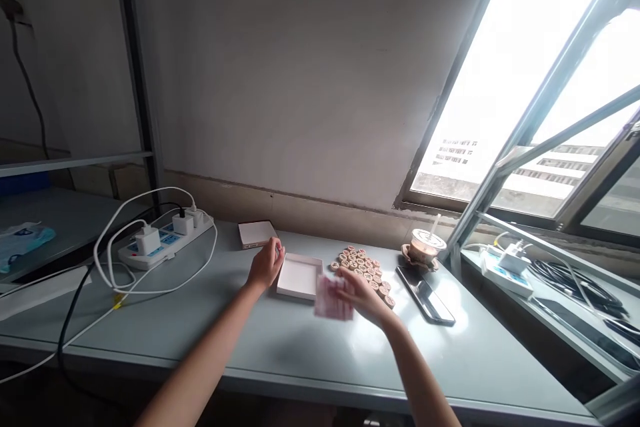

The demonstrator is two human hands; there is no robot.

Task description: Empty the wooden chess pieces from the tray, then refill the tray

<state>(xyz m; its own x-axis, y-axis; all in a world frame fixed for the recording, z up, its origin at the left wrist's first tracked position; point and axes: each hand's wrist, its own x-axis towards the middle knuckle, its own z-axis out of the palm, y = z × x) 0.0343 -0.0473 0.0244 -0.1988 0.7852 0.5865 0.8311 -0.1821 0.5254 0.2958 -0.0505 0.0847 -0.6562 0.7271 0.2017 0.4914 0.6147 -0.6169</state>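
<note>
Pink paper notes (332,300), too motion-blurred to read, are pinched in the right hand (365,295), above the table (210,333) by a corner of an open white box (299,280). The left hand (265,265) sits just beside the box, fingers bunched; whether it holds anything is hidden. Round wooden xiangqi pieces (361,272) lie heaped beyond.
</note>
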